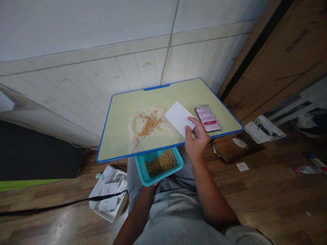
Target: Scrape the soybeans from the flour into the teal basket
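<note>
My right hand (196, 139) pinches a white card (178, 117) by its near right corner, thumb on top, above the small table (117, 129). Left of the card lies a heap of yellow soybeans (149, 126), with pale rice-like grains (134, 127) spread around it. Just below the table's front edge, a teal plastic tray (143, 175) rests over my lap. It contains soybeans (167, 160) and smaller green beans (154, 169). My left hand (153, 186) holds this tray from beneath; its fingers are mostly hidden.
A phone (208, 119) lies at the table's right side. On the floor at left stands a white box (112, 217) with papers, crossed by a black strap (76, 201). Cardboard boxes (283, 61) are stacked at right, and a bottle (304, 169) lies on the floor. A wall backs the table.
</note>
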The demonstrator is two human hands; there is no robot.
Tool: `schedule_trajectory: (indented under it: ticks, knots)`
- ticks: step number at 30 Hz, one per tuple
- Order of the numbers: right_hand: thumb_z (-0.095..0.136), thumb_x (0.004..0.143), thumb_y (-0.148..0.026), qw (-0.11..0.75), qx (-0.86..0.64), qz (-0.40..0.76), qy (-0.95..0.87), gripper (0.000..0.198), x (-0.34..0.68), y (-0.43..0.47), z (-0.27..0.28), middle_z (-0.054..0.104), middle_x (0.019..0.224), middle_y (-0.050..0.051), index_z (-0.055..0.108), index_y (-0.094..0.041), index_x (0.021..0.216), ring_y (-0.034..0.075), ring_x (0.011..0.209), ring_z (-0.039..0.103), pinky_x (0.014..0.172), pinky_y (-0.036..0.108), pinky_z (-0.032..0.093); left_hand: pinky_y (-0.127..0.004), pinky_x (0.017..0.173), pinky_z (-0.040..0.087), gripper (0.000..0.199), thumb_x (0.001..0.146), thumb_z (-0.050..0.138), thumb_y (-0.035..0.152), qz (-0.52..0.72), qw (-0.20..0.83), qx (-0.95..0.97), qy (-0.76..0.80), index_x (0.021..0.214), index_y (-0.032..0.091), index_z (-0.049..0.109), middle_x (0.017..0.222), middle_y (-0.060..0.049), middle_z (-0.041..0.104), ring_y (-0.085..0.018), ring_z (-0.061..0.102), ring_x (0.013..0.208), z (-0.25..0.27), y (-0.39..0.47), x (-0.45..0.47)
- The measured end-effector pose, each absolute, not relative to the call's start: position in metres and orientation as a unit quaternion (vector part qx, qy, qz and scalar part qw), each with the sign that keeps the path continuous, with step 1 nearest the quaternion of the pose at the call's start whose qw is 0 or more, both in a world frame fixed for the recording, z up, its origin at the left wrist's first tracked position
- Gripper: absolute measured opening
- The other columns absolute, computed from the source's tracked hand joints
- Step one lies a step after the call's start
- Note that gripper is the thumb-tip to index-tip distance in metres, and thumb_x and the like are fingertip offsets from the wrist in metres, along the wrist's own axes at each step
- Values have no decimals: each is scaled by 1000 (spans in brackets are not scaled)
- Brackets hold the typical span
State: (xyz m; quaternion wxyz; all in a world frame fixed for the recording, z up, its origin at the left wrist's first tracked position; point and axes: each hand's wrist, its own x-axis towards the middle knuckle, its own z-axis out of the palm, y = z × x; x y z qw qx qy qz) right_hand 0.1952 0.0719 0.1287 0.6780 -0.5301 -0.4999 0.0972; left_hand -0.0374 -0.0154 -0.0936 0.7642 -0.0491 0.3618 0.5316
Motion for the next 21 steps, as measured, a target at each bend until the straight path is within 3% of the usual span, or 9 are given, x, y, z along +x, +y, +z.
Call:
schedule_trajectory:
  ticks: [2,7,12,16,21]
  knots:
    - [63,100,-23,661,-536,64,-520,30,195,71,133,87,122,10,83,-25,122,27,108,84,92,44,70,-53,142,33,81,115,11,51,532,747,-73,391,98,35,88,112,3,90,-18,77,128,-88,-15,-35]
    - [62,97,-19,621,-557,45,-549,34,192,70,140,90,119,9,84,-26,121,25,98,86,89,41,72,-51,136,44,77,115,17,50,531,724,-91,431,92,31,88,104,2,91,-19,83,100,-69,-13,-25]
    - [61,96,-16,612,-560,59,-555,36,191,71,141,90,121,9,85,-25,122,25,99,87,91,42,73,-48,118,62,66,115,25,51,545,704,-94,445,102,32,87,103,1,90,-21,84,104,-64,-14,-20]
    - [61,96,-16,610,-554,79,-562,36,191,71,142,90,120,8,84,-24,122,24,99,87,91,42,73,-45,104,68,66,115,25,50,540,696,-105,461,97,30,86,99,1,90,-21,84,97,-61,-13,-18]
    - [61,96,-15,616,-548,82,-561,35,190,73,143,90,120,7,84,-26,121,24,101,86,93,42,72,-50,124,56,63,115,25,50,538,691,-116,468,106,31,84,98,1,88,-21,83,104,-59,-12,-17]
